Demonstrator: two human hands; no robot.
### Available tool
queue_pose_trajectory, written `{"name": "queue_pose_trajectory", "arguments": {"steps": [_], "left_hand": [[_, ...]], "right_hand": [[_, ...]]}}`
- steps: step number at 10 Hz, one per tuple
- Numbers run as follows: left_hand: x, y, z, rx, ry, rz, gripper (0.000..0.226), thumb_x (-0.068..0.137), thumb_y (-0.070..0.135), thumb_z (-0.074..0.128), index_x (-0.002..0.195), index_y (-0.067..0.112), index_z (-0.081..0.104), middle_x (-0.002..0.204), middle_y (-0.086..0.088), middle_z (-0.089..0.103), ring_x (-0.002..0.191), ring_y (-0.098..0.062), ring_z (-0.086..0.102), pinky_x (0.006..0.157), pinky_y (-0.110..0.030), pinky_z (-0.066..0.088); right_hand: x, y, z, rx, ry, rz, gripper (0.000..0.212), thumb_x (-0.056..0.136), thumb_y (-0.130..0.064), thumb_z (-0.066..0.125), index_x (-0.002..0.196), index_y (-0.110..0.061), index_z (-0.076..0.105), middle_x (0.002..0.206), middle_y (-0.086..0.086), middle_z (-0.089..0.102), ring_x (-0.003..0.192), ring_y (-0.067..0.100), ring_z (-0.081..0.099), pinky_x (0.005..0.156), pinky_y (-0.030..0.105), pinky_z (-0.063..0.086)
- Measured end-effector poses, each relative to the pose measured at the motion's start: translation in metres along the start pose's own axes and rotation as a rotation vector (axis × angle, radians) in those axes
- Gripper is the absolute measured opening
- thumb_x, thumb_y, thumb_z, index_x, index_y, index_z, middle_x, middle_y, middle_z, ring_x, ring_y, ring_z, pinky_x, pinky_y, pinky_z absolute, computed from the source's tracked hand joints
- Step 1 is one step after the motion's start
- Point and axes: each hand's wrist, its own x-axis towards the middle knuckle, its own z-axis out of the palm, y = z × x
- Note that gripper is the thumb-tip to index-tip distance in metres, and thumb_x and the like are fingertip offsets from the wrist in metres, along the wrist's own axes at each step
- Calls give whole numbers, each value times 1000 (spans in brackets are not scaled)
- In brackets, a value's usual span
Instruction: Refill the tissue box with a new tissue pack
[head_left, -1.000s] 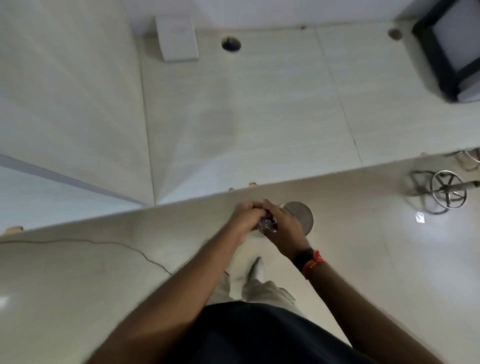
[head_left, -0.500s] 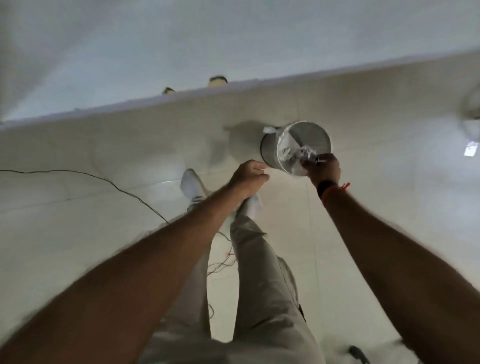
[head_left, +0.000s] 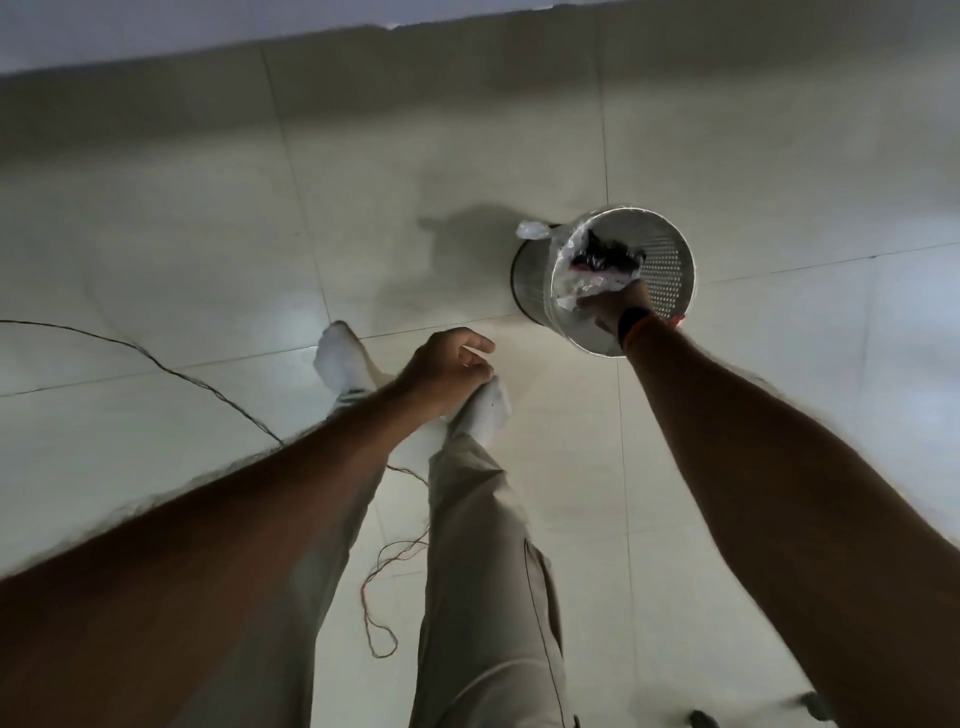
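Wrapper (head_left: 597, 275) in right hand (head_left: 621, 304) inside metal bin (head_left: 670, 260)

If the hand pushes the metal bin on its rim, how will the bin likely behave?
The perforated metal bin looks thin-walled, so probably light. It stands tall on smooth floor tiles, so it may slide or tip. The right hand at its mouth could nudge it.

One head-worn camera looks steeply down (wide-angle) past both forearms at the tiled floor (head_left: 208, 249).
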Motion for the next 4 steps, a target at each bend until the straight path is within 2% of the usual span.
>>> {"name": "queue_pose_trajectory", "arguments": {"steps": [1,2,3,4], "left_hand": [[-21,6,-4,2,-29,18,29,84,15,65,112,20,69,94,0,71,88,-18,66,80,-26,48],[-53,23,-17,-50,-4,17,27,83,17,65,110,20,69,96,-2,73,92,-22,69,78,-26,48],[-95,50,-42,-135,61,64,27,81,17,65,108,20,70,99,-3,73,93,-22,68,76,-27,49],[-146,82,-73,-220,174,161,25,88,9,64,112,12,69,97,-4,70,84,-18,63,69,-24,46]], "right_hand": [[-54,-30,-6,84,-7,-54,57,82,-8,75,134,-5,53,104,2,55,65,-1,53,43,1,42],[-114,-41,-5,162,-48,-63,67,73,-21,75,134,-3,52,101,4,56,78,13,54,69,17,54],[-189,-60,-3,247,-137,-137,46,84,-7,67,127,2,57,75,6,62,65,17,57,60,27,47],[-273,-82,-10,276,-201,-272,28,91,0,61,120,1,62,82,8,70,69,18,64,61,26,49]]}}
